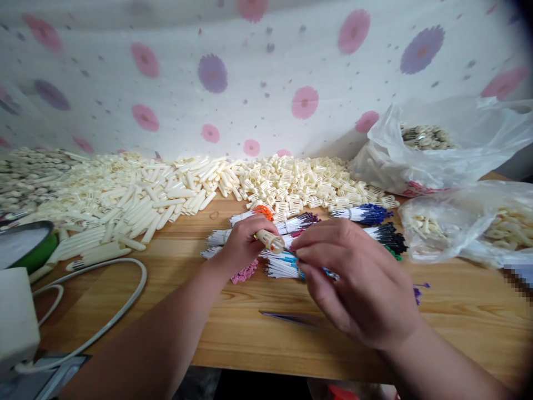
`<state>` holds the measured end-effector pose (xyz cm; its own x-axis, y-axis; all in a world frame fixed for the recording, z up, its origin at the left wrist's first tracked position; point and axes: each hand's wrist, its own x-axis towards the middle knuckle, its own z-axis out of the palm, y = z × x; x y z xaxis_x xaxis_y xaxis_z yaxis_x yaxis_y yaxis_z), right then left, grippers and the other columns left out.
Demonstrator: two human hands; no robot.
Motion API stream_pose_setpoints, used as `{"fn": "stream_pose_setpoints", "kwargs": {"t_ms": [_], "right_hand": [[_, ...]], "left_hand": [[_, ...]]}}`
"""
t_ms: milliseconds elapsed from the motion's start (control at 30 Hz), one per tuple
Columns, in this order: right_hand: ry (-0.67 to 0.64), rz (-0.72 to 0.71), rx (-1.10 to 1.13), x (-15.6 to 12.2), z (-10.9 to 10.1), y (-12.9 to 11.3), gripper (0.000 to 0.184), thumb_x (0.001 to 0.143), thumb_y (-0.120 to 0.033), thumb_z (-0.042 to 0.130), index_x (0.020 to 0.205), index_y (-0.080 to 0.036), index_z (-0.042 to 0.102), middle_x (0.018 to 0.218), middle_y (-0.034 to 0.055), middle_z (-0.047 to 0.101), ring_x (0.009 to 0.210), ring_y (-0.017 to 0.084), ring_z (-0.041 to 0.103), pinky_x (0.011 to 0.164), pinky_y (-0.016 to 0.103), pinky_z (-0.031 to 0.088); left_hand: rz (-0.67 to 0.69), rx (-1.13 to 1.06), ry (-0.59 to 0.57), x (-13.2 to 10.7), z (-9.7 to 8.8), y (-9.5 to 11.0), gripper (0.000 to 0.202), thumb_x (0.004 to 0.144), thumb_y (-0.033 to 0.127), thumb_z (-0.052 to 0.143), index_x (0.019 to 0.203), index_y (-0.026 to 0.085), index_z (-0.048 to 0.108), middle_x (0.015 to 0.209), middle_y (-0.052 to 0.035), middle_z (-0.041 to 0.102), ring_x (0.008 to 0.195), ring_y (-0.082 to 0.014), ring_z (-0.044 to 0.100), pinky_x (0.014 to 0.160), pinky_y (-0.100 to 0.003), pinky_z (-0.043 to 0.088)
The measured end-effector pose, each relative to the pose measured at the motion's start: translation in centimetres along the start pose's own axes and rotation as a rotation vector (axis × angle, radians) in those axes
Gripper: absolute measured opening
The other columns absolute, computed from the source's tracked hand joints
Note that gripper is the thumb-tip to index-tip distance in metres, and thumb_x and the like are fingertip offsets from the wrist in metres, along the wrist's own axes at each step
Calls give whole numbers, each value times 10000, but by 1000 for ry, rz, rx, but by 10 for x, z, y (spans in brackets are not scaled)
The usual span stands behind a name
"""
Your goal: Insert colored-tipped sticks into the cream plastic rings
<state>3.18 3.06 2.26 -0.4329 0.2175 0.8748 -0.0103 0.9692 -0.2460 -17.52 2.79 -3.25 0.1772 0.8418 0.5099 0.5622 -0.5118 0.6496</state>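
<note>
My left hand (246, 240) is wrapped round a cream plastic tube (270, 241) with a slotted, open end. That end points right, toward my right hand (353, 278). The thumb and fingers of my right hand are pinched together close to the tube's opening; what they hold, if anything, is too small to make out. Behind and below both hands lie bundles of thin white sticks with coloured tips, among them an orange-tipped bundle (245, 215), a blue-tipped bundle (364, 214) and a pink-tipped bundle (245, 272). A pair of tweezers (287, 318) rests on the table in front.
Long cream tubes (183, 189) are heaped at the back left, beside short slotted cream pieces (300, 180). Plastic bags (391, 150) of parts stand at the right. A white cable (139, 289) loops at the left near a green bowl (41, 250). Purple-tipped sticks (417, 293) lie at the right.
</note>
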Motion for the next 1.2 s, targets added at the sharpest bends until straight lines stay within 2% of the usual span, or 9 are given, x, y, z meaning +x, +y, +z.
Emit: {"fn": "stream_pose_setpoints", "kwargs": {"t_ms": [100, 233, 333, 433, 500, 567, 833, 1067, 1200], "right_hand": [[61, 88, 54, -2, 3, 5, 159, 774, -26, 567, 888, -135, 582, 809, 74, 649, 793, 161, 609, 711, 315, 519], [-19, 69, -51, -8, 11, 17, 140, 773, -60, 603, 892, -134, 612, 899, 90, 633, 830, 175, 589, 724, 333, 504], [-44, 104, -141, -12, 16, 26, 131, 791, -77, 596, 902, -135, 635, 916, 93, 608, 839, 180, 571, 713, 335, 491], [-17, 124, -184, -14, 18, 30, 152, 800, -78, 588, 925, -146, 642, 910, 81, 598, 820, 170, 562, 697, 326, 480], [4, 139, -208, -15, 18, 32, 147, 802, -83, 588, 915, -157, 646, 901, 71, 589, 789, 159, 558, 673, 316, 471], [34, 169, -219, -15, 18, 32, 111, 797, -94, 597, 866, -164, 648, 870, 57, 573, 761, 146, 551, 647, 298, 461], [74, 289, -148, -12, 19, 35, 76, 762, -90, 618, 742, -163, 621, 800, 33, 542, 772, 136, 552, 673, 270, 452], [171, 394, -74, -21, 36, 37, 103, 821, -107, 553, 839, -169, 633, 864, 47, 546, 824, 148, 544, 731, 298, 452], [189, 508, 84, -24, 39, 39, 107, 838, -165, 552, 829, -188, 656, 888, 56, 572, 862, 170, 554, 772, 347, 456]], "left_hand": [[-2, 36, 18, 0, 1, -3, 62, 781, 136, 608, 724, 161, 613, 676, 20, 569, 660, -123, 525, 634, -242, 397], [-8, 94, 19, 1, -2, -3, 66, 812, 229, 614, 794, 166, 613, 755, 2, 586, 728, -134, 541, 673, -249, 404], [10, 91, -12, 0, -5, -3, 348, 777, 480, 619, 923, 165, 601, 851, -30, 578, 808, -170, 548, 721, -282, 416], [30, 68, -53, 0, -6, -3, 532, 824, 617, 427, 1054, 158, 563, 942, -73, 566, 895, -203, 539, 784, -323, 419], [36, 74, -56, 0, -6, -3, 522, 890, 577, 303, 1081, 160, 552, 963, -84, 556, 927, -206, 528, 809, -335, 415], [43, 102, -40, 0, -5, -2, 476, 920, 525, 281, 1059, 166, 561, 943, -77, 549, 916, -196, 523, 804, -330, 416], [80, 247, 60, 1, -3, -2, 392, 902, 495, 382, 908, 166, 595, 846, -50, 547, 819, -172, 519, 740, -304, 423], [17, 270, 127, 1, -1, -4, 374, 888, 484, 433, 913, 168, 630, 871, -64, 583, 848, -187, 537, 741, -316, 434], [14, 298, 145, 1, 0, -4, 365, 886, 476, 441, 921, 166, 631, 880, -66, 591, 876, -196, 539, 769, -326, 439]]}}
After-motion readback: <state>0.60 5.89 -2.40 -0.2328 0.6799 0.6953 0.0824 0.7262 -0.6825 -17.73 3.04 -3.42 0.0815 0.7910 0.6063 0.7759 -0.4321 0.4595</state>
